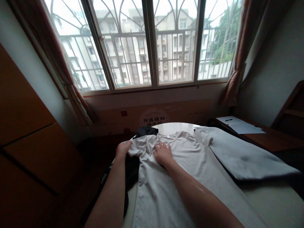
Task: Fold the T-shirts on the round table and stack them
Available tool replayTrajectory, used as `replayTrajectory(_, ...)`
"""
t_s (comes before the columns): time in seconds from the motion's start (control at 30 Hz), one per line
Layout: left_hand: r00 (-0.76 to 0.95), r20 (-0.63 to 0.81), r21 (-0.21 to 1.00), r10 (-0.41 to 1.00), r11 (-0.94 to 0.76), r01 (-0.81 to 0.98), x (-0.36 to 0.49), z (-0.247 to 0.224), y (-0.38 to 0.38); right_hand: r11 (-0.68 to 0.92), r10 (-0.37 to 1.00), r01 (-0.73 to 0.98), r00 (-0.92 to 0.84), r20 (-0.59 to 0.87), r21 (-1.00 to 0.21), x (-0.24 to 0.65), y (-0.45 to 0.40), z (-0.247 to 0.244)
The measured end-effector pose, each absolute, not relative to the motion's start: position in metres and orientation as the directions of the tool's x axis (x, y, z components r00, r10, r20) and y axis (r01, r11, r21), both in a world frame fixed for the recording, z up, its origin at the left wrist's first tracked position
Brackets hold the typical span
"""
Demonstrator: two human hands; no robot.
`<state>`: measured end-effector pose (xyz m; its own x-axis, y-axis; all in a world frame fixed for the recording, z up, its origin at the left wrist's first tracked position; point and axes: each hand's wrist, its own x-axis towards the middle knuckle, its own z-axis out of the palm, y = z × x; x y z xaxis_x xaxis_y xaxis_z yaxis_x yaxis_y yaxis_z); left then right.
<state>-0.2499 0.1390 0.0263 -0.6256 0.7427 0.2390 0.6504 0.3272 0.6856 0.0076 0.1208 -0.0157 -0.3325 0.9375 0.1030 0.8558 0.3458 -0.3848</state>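
A white short-sleeved T-shirt [187, 164] lies spread over a round white table, its neckline toward the window. My left hand [123, 148] is closed on the edge of the left sleeve, which is bunched and wrinkled there. On the upper chest of the shirt, just left of the collar, my right hand [163, 153] rests flat with its fingers spread. Dark cloth [132, 171] shows beneath and beside the left sleeve, and a black bundle [146, 130] sits behind the shoulder.
A folded pale grey cloth [244, 155] lies right of the shirt. The white table [175, 126] shows its far rim. At right, a wooden desk [280, 137] holds papers [239, 125] and a pen. An orange cabinet [35, 152] stands at left. Ahead is a barred window [152, 47] with tied curtains.
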Motion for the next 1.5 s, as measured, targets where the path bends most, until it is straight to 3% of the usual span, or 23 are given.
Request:
replayTrajectory(0.33, -0.654, 0.452, 0.736, 0.606, 0.161, 0.657, -0.237, 0.057, 0.130, 0.328, 0.944, 0.860, -0.312, 0.107, -0.391, 0.007, 0.121, -0.018)
replayTrajectory(0.47, -0.661, 0.483, 0.719, 0.575, 0.171, 0.674, -0.240, 0.066, 0.127, 0.317, 0.948, 0.858, -0.297, 0.112, -0.404, 0.007, 0.121, -0.017)
replayTrajectory(0.77, -0.712, 0.287, 0.693, 0.641, 0.374, 0.616, -0.253, 0.037, 0.117, 0.269, 0.962, 0.877, -0.266, 0.065, -0.397, 0.007, 0.120, -0.015)
replayTrajectory(1.1, -0.656, 0.130, 0.729, 0.744, 0.377, 0.572, -0.269, 0.041, 0.136, 0.255, 0.965, 0.891, -0.261, 0.035, -0.376, 0.007, 0.120, -0.013)
replayTrajectory(1.5, -0.604, 0.109, 0.541, 0.789, 0.462, 0.702, -0.264, 0.055, 0.117, 0.270, 0.961, 0.887, -0.269, 0.055, -0.374, 0.007, 0.121, -0.017)
